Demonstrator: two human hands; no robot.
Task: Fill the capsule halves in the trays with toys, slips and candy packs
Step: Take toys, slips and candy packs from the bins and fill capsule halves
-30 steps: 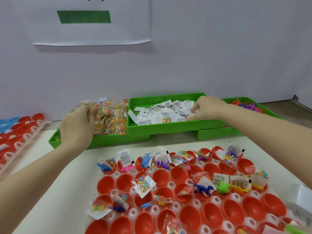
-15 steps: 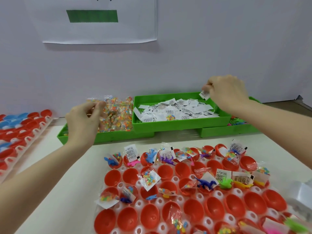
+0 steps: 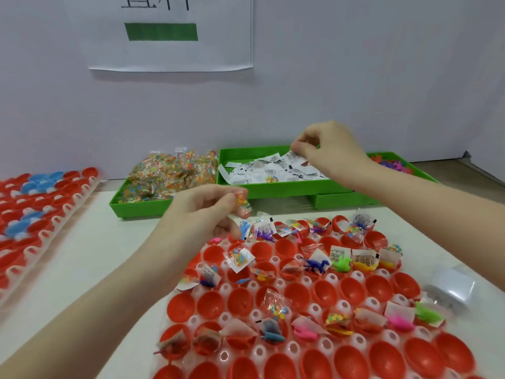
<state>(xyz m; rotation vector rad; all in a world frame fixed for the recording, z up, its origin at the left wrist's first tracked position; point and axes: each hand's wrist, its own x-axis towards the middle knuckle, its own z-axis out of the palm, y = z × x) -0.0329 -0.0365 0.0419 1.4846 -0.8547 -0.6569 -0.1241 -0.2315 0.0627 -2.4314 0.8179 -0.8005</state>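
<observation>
My left hand [image 3: 207, 212] hangs over the far left corner of the capsule tray [image 3: 276, 294], fingers curled, pinching a clear candy pack [image 3: 241, 201] at the fingertips. My right hand [image 3: 328, 149] is up over the middle green bin [image 3: 273, 188], thumb and fingers pinched on what looks like a paper slip [image 3: 293, 155] at the top of the slip pile [image 3: 270, 170]; can't tell if it's lifted clear. Left green bin [image 3: 136, 206] holds the heap of candy packs [image 3: 172, 173], right green bin [image 3: 426, 173] has the coloured toys [image 3: 393, 165]. Red capsule halves [image 3: 325, 292] sit open side up in the tray; far rows mostly carry toys, slips and packs, many nearer ones bare. Second tray of red and blue halves [image 3: 35, 203] at left edge. White roll [image 3: 451, 285] just right of the capsule tray
</observation>
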